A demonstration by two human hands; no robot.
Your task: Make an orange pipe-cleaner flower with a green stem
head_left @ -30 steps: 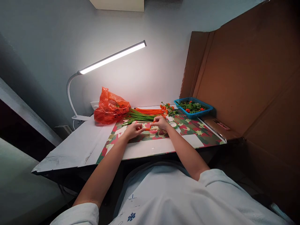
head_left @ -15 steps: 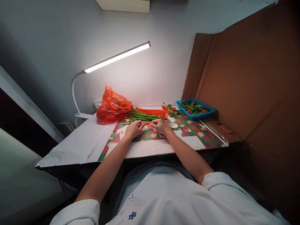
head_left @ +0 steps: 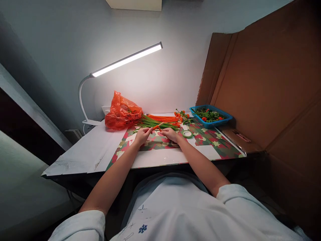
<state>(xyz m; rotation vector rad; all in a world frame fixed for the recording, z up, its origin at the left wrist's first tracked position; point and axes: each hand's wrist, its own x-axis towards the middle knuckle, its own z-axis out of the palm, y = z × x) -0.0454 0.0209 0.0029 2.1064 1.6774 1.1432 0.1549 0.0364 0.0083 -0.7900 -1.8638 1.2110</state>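
Observation:
My left hand [head_left: 142, 136] is closed in a pinch on a thin pale stick [head_left: 161, 124] with an orange pipe cleaner [head_left: 156, 127] coiled around it. The stick's bare tip points up and to the right. To its right, my right hand [head_left: 170, 134] pinches the loose end of the same pipe cleaner, which bends down from the coil. Just beyond both hands lie a bunch of green pipe cleaners [head_left: 155, 123] and a bunch of orange ones [head_left: 163, 118]. A roll of green tape [head_left: 187, 137] lies right of my right hand.
Behind my left hand sits a crumpled orange plastic bag [head_left: 122, 113]. Small orange flowers [head_left: 182, 115] lie at the back, beside a blue basket [head_left: 220, 122] of green and orange pieces. A lamp [head_left: 127, 59] arches overhead; a cardboard wall [head_left: 271, 77] stands at right.
My hands have drawn slightly apart. The stick has tilted up with its tip now showing, and the pipe cleaner's loose end hangs down to my right fingers. The view has shifted slightly.

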